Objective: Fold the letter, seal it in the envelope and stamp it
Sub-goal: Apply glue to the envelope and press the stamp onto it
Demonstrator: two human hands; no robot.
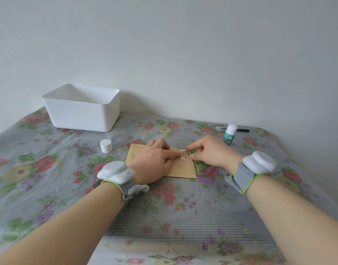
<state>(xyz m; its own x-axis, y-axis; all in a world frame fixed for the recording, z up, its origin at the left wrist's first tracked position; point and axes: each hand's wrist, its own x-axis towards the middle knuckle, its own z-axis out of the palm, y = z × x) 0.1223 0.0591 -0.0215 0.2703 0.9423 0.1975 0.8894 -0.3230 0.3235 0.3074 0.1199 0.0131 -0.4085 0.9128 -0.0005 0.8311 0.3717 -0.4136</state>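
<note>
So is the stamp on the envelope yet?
On: the stamp lies at the envelope's far right corner, left hand pressing it, right hand touching its edge.

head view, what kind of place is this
Likely a home table used as a small desk: a floral tablecloth against a bare white wall, a white storage bin, and a glue stick near an envelope with a stamp.

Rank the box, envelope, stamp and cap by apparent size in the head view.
1. box
2. envelope
3. cap and stamp: they look about alike, and fingers partly cover the stamp.
</note>
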